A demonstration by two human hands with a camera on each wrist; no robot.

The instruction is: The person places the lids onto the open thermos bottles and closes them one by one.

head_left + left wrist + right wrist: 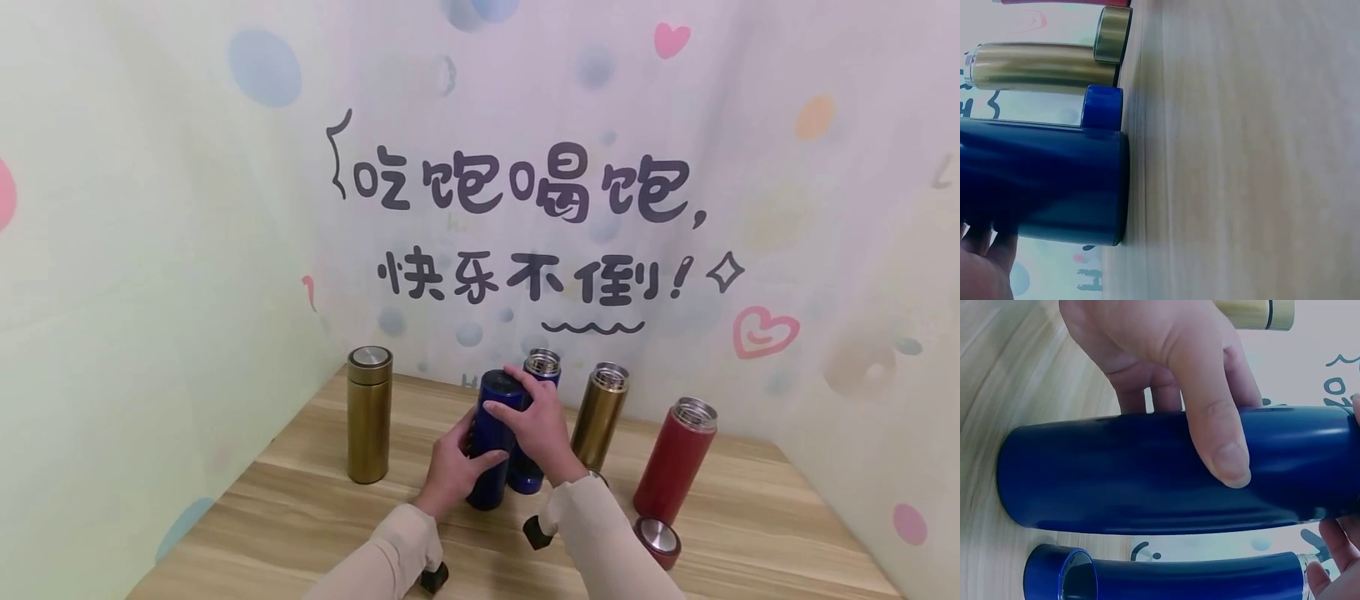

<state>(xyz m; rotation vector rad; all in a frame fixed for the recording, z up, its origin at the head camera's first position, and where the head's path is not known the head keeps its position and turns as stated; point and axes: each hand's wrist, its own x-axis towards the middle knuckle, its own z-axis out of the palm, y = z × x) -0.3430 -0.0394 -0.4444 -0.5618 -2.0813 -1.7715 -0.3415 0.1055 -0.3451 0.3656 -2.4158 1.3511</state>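
Observation:
Upright on the wooden table stands a dark blue thermos (491, 442). My left hand (453, 471) grips its body from the left, with the thumb across the front, also seen in the right wrist view. Around the thermos's top, my right hand (542, 425) curls its thumb and fingers at the lid end. The lid seems to be on; whether it is turning cannot be told. Just behind stands a second blue thermos (1197, 578), lidless with a bare steel neck, partly hidden by my right hand. A blue lid (1041, 575) sits by its base.
A capped gold thermos (369, 425) stands at the left. To the right are an uncapped gold thermos (600, 417) with a gold lid (1112, 34) by its base, and an uncapped red thermos (675, 462) with its red lid (660, 540) in front. A printed curtain (487, 83) hangs behind.

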